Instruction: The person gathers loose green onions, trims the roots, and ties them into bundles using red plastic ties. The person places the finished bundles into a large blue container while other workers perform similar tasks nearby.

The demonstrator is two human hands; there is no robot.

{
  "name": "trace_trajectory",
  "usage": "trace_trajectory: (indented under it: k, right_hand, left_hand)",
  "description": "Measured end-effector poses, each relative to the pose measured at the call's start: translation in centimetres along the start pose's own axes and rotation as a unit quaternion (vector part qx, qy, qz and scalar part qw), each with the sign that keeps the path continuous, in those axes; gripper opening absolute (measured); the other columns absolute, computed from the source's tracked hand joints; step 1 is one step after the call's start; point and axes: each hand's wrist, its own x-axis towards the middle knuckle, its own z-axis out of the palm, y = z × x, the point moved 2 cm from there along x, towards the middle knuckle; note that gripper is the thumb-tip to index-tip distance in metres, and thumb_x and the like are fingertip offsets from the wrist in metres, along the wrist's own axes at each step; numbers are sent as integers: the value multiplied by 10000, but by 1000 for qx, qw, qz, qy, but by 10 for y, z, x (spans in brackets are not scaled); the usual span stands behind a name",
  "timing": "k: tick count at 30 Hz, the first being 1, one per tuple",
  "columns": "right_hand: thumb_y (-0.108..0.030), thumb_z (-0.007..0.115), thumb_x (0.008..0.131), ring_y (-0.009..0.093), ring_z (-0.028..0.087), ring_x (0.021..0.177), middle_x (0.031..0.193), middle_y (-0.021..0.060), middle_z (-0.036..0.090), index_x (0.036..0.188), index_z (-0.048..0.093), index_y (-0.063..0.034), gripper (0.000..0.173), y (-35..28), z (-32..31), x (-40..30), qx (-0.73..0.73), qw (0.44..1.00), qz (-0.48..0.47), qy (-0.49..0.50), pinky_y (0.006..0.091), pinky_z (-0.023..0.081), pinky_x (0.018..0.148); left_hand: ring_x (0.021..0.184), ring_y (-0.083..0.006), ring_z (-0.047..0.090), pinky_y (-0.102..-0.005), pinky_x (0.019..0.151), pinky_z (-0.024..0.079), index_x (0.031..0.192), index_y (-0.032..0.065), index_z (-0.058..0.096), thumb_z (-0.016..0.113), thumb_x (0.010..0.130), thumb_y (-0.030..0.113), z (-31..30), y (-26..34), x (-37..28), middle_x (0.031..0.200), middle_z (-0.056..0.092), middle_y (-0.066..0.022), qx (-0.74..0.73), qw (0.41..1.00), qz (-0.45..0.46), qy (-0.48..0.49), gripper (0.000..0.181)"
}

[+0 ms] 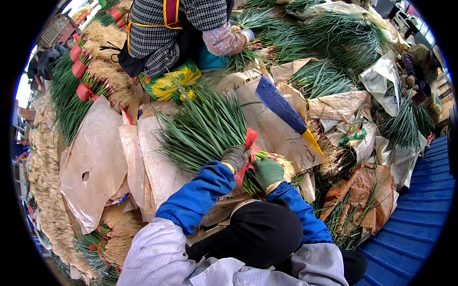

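A large bunch of green onions or similar leafy alliums [207, 125] lies before me, its leaves pointing to the upper left and its pale roots to the lower right. My left hand [235, 157], in a grey glove, grips a red plastic strip [251, 138] that runs around the bunch near the stems. My right hand [269, 172], in a green glove, closes over the stems and part of the strip beside the roots. The strip's lower part hangs between my two hands. My fingertips are partly hidden by the strip and stems.
Worn woven plastic sacks [94, 164] spread around the bunch. A person [161, 39] crouches ahead, hands at loose greens [286, 39]. Bunches tied in red [84, 71] are stacked at upper left. More greens [322, 78] lie at right, near a blue ribbed metal surface [411, 211].
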Motion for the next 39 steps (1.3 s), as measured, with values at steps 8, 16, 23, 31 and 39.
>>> trace_trajectory:
  k: [8, 16, 23, 31, 39]
  right_hand:
    - [-403, 625, 765, 396, 599, 1004, 1099, 272, 600, 1333, 372, -23, 729, -8, 20, -15, 148, 976, 93, -127, 426, 470, 846]
    - [-121, 658, 832, 152, 588, 819, 949, 38, 598, 1192, 508, -83, 392, 3, 32, 0, 634, 742, 115, -186, 275, 473, 710]
    - [-330, 633, 877, 87, 421, 418, 610, -28, 487, 885, 533, -154, 202, 5, 23, 5, 665, 686, 185, -228, 250, 311, 390]
    - [-352, 527, 925, 52, 366, 401, 643, -41, 508, 931, 541, -141, 211, -5, 59, 3, 917, 290, 123, -246, 212, 260, 375]
    - [-437, 501, 914, 34, 330, 366, 576, -51, 469, 902, 561, -150, 293, -14, 30, 8, 966, 132, 74, -212, 199, 236, 356]
  left_hand:
    - [639, -187, 608, -329, 615, 480, 951, 30, 676, 626, 827, 375, 0, -4, 22, 742, 655, -87, -113, 982, -67, -134, 370]
    - [547, -184, 612, -361, 514, 477, 734, 58, 701, 631, 756, 334, 6, 8, 40, 672, 660, -81, -40, 974, -30, -220, 285]
    - [599, -188, 636, -326, 506, 492, 955, 17, 653, 611, 773, 207, 18, 4, 42, 764, 675, -76, -188, 938, -103, -273, 266]
    - [619, -188, 643, -315, 513, 498, 1044, 10, 620, 599, 779, 174, 25, -7, 45, 801, 677, -76, -261, 925, -117, -250, 312]
    - [680, -212, 651, -319, 567, 510, 1171, 46, 565, 592, 782, 170, 13, -1, 16, 861, 675, -103, -293, 935, -95, -173, 409]
